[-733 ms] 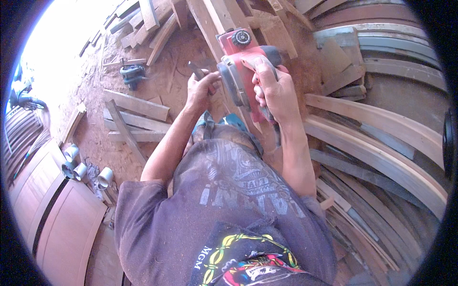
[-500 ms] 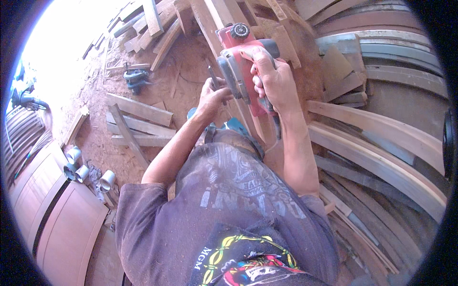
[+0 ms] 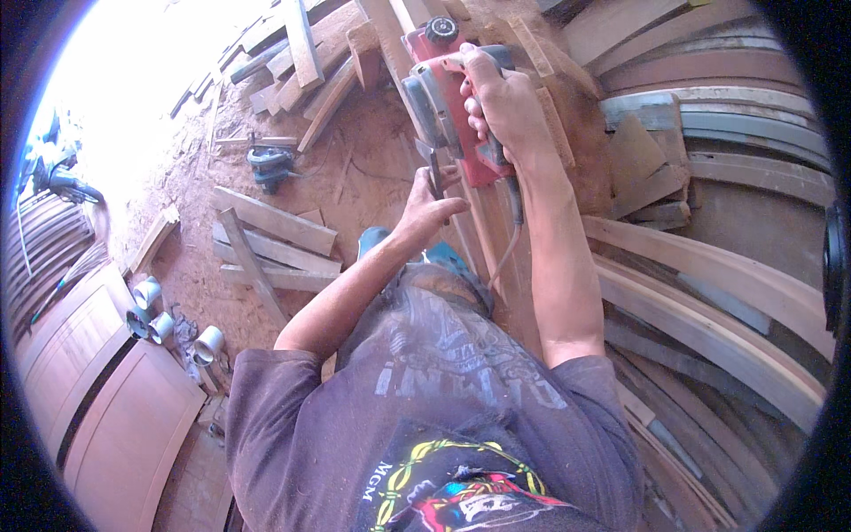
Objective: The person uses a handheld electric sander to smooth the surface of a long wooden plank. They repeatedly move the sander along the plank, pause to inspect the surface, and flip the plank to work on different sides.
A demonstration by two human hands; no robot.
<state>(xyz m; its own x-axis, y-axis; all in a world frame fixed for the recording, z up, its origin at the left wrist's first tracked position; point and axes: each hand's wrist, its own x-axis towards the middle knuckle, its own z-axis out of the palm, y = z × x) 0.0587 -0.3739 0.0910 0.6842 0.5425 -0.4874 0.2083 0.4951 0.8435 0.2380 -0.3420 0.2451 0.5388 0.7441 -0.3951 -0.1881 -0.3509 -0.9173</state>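
Note:
My right hand (image 3: 510,97) is wrapped round the handle of a red electric planer (image 3: 481,168), which has a black knob at its front. The planer rests on a long wooden board (image 3: 489,235) stretching away in front of me, and its grey cord (image 3: 511,253) trails back toward my body. My left hand (image 3: 425,206), just left of the planer's rear, is closed on a slim dark tool (image 3: 433,168). Its exact kind is hard to make out.
Offcuts (image 3: 275,230) lie on the dusty floor to the left, with a teal power tool (image 3: 270,167) beyond them. Long timbers (image 3: 709,257) are stacked on the right. Panelled boards (image 3: 133,434) and several white cups (image 3: 208,343) are at lower left.
My right hand and the planer have moved forward along the board, showing more cord behind. My left hand has shifted right and slightly back, with the slim tool still in it.

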